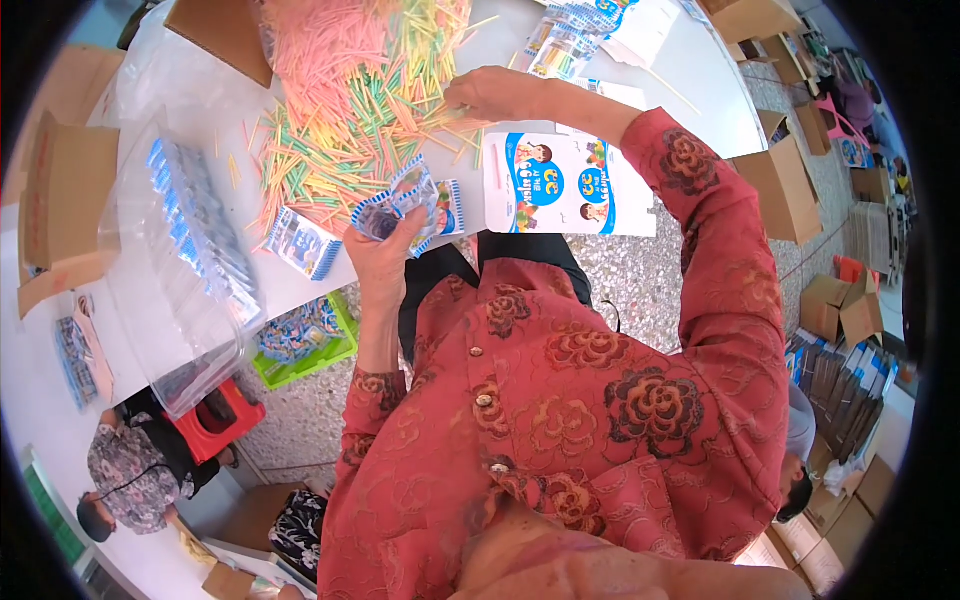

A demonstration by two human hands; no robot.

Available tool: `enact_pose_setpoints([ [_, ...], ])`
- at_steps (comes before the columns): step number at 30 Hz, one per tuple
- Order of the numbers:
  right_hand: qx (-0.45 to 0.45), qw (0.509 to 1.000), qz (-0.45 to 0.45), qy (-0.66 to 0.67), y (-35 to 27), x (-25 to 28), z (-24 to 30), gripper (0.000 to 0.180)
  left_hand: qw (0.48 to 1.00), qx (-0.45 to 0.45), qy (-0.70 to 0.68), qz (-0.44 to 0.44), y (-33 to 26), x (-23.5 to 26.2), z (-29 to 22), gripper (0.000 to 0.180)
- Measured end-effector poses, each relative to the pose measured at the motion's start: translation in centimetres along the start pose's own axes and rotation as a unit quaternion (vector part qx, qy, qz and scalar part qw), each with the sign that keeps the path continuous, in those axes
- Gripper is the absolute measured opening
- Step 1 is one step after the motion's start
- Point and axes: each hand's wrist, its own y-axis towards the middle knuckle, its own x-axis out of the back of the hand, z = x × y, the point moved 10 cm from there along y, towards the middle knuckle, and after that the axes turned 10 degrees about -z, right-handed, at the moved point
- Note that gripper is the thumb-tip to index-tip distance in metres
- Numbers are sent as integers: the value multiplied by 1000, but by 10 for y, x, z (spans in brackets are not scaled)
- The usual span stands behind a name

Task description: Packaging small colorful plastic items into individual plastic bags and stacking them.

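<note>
"What's the room like?"

"A workroom with a speckled floor (640, 285), cardboard cartons (775, 190) stacked on the right, and a white table (715, 95) up front. Another person (135, 470) is at the lower left, near a red stool (225, 425)."

"And on the table?"

"A big heap of thin sticks (350, 130), pink, yellow, green and orange, spread across the middle."

"What's the left hand (380, 255) doing?"

"It's clamped on a blue-and-white packet (405, 195), thumb pressed against it, at the heap's near edge (one packet or several overlapping, I can't tell)."

"The right hand (495, 95)?"

"At the heap's right side, fingers bent down over the sticks. I can't tell whether they've closed on any."

"Anything close by?"

"A flat printed carton (555, 185) by the table's near edge, a lone packet (302, 243) left of the held one, and a clear plastic tray (165, 330) with a row of packets (195, 215). A green crate (312, 367) of packets sits lower down."
</note>
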Motion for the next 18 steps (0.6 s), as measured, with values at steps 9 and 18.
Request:
enact_pose_setpoints([
  [9,11,999,7,-33,-18,12,5,60,1000,3,4,-2,2,3,-1,30],
  [18,20,996,0,-87,-4,-3,23,31,1000,-7,16,9,1,-4,-4,30],
])
